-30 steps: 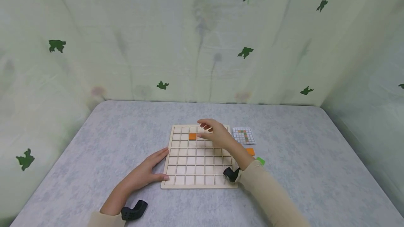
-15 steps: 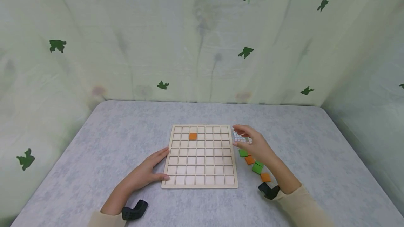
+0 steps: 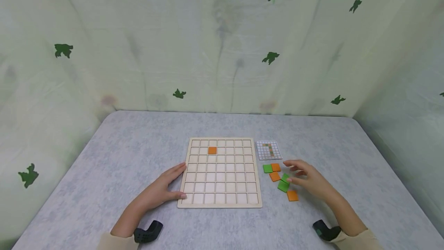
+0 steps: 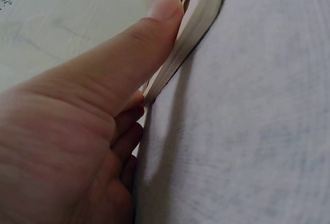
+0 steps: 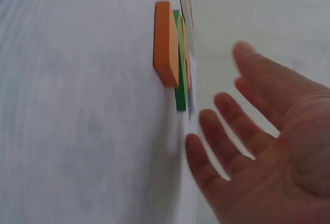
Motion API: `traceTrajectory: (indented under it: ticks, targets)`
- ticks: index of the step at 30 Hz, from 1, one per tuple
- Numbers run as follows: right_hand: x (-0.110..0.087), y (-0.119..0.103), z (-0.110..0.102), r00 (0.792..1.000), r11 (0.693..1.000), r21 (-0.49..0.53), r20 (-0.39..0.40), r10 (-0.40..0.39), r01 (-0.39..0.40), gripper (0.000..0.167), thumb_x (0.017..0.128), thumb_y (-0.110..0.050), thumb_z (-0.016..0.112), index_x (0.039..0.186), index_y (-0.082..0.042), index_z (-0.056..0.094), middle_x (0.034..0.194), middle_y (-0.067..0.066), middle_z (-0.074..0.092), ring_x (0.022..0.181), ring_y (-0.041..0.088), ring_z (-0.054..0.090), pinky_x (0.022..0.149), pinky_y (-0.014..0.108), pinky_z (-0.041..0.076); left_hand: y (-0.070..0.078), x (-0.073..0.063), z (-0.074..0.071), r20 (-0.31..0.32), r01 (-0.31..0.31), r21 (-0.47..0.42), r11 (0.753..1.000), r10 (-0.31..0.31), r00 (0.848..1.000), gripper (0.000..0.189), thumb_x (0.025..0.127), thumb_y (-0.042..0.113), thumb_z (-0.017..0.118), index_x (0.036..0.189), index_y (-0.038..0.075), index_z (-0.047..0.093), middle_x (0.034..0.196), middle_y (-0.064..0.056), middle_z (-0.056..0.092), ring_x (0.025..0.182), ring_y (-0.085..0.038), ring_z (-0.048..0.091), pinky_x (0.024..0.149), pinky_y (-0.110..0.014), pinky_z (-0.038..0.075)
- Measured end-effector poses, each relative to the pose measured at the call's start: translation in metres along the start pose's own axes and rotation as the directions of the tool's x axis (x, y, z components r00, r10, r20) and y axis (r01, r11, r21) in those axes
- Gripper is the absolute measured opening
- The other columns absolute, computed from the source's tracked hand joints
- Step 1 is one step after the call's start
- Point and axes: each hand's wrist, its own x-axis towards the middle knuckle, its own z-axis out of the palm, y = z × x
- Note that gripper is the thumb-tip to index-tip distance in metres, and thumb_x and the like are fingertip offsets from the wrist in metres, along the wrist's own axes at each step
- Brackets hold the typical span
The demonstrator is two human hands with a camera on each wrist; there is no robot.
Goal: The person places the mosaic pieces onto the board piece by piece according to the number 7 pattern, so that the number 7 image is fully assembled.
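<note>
We are looking into a small screened-off table booth; whether it is standing inside a home, a lab or an office, we are not managing to tell. Across the upper half of the head view, we are seeing a pale green hanging (image 3: pixel 201 45), printed with dark green shapes and, at the top, leafy sprigs. It is folding round at the left and right edges, closing in three sides. Below, a mottled grey-blue table (image 3: pixel 114 161) is filling the lower half. Black wrist devices (image 3: pixel 148 232), showing at lower left and lower right, are suggesting a recording station.
</note>
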Motion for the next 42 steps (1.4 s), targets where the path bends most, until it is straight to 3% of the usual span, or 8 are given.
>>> traceTrajectory:
  ticks: [7,11,17,22,25,32,37,42]
  targets:
    - [-0.005,0.013,-0.007,0.990,0.998,-0.007,0.129,0.057,-0.056,0.040,0.083,-0.018,0.065,0.122,-0.009,0.056,0.118,0.009,0.050,0.103,0.025,0.045,0.083,0.036,0.040,0.000,-0.001,0.000,-0.005,-0.005,-0.005,1.000,0.005,1.000,0.095,0.069,0.048,0.070,0.141,0.004,0.027,0.146,-0.012,0.020,0.131,-0.035,0.016,0.100,-0.054,0.019]
    - [-0.002,0.012,-0.007,0.986,0.998,-0.046,0.163,0.043,-0.035,0.033,0.083,-0.013,0.065,0.116,-0.010,0.060,0.112,0.006,0.049,0.101,0.024,0.044,0.083,0.034,0.040,0.000,-0.001,0.001,-0.007,0.000,-0.003,1.000,0.000,1.000,0.095,0.069,0.048,0.071,0.141,0.004,0.027,0.146,-0.012,0.020,0.131,-0.035,0.016,0.101,-0.054,0.019]
    - [0.000,0.012,-0.005,0.991,0.991,-0.127,0.120,0.066,-0.051,0.024,0.077,-0.020,0.072,0.098,-0.012,0.062,0.098,0.000,0.051,0.091,0.019,0.046,0.079,0.029,0.042,0.000,-0.001,0.001,-0.007,-0.004,0.002,1.000,0.004,1.000,0.095,0.070,0.048,0.070,0.141,0.004,0.027,0.146,-0.013,0.021,0.131,-0.035,0.017,0.101,-0.054,0.019]
    - [0.001,0.006,-0.005,0.992,0.985,-0.137,0.051,0.115,-0.107,0.024,0.077,-0.019,0.072,0.097,-0.010,0.060,0.088,-0.002,0.054,0.079,0.016,0.048,0.066,0.027,0.043,0.000,-0.001,0.001,-0.002,-0.006,-0.001,1.000,0.006,1.000,0.094,0.070,0.047,0.070,0.141,0.003,0.027,0.146,-0.013,0.021,0.131,-0.035,0.017,0.101,-0.054,0.019]
    - [0.002,0.001,-0.004,0.997,0.989,-0.125,0.001,0.076,-0.076,0.022,0.078,-0.014,0.071,0.097,-0.011,0.061,0.084,-0.003,0.057,0.075,0.014,0.052,0.064,0.027,0.045,0.000,-0.001,0.001,-0.004,-0.009,0.002,1.000,0.009,1.000,0.094,0.070,0.047,0.071,0.141,0.003,0.027,0.146,-0.012,0.021,0.131,-0.034,0.017,0.101,-0.053,0.019]
    - [0.016,-0.025,0.001,0.992,0.990,-0.095,-0.065,-0.110,0.104,0.024,0.079,-0.020,0.070,0.102,-0.014,0.065,0.088,-0.007,0.060,0.078,0.012,0.054,0.070,0.036,0.047,-0.001,0.000,0.001,-0.016,-0.019,0.014,1.000,0.019,1.000,0.094,0.069,0.047,0.071,0.141,0.003,0.028,0.146,-0.012,0.022,0.131,-0.034,0.017,0.101,-0.052,0.019]
    - [0.038,-0.046,0.009,0.982,0.983,-0.003,-0.048,-0.184,0.185,0.028,0.081,-0.021,0.069,0.107,-0.011,0.065,0.097,-0.001,0.062,0.085,0.018,0.054,0.070,0.036,0.048,-0.001,0.000,0.001,-0.013,-0.021,0.007,1.000,0.021,1.000,0.094,0.070,0.047,0.071,0.141,0.003,0.028,0.146,-0.012,0.022,0.131,-0.034,0.017,0.101,-0.053,0.019]
    - [0.065,-0.070,0.023,0.965,0.967,0.025,-0.075,-0.250,0.252,0.029,0.081,-0.019,0.068,0.109,-0.010,0.064,0.103,0.001,0.061,0.087,0.018,0.055,0.073,0.036,0.048,0.001,0.000,-0.001,-0.007,-0.019,0.011,1.000,0.019,1.000,0.094,0.070,0.046,0.071,0.141,0.003,0.027,0.146,-0.013,0.022,0.131,-0.034,0.017,0.101,-0.052,0.020]
